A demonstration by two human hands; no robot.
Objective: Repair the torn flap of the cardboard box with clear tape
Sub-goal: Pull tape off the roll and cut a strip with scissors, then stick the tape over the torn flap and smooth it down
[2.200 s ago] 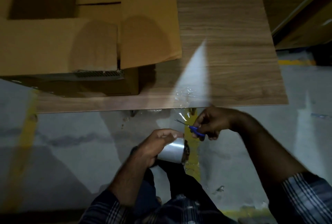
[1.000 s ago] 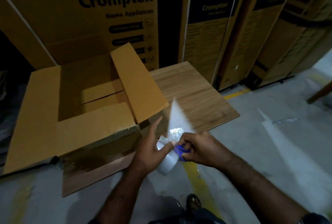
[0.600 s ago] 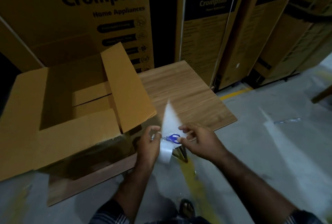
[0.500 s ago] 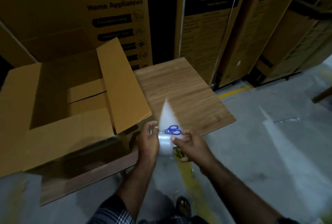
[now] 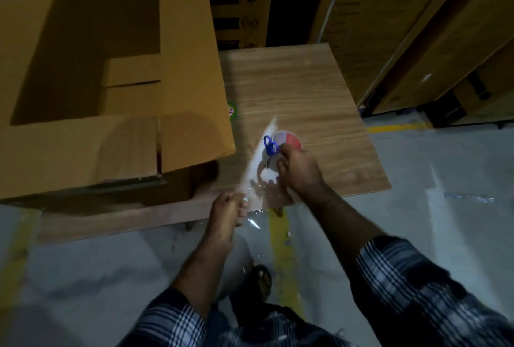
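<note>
A low wooden board point(image 5: 300, 90) lies on the grey concrete floor point(image 5: 445, 179) in front of me, with a yellow painted line point(image 5: 283, 257) running under its near edge. Tall printed cartons point(image 5: 389, 26) stand behind it, and my checked sleeves point(image 5: 417, 285) show at the bottom.

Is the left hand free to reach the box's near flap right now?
Probably not yet: the left hand pinches the pulled-out clear tape. The way to the near flap itself looks open.
</note>
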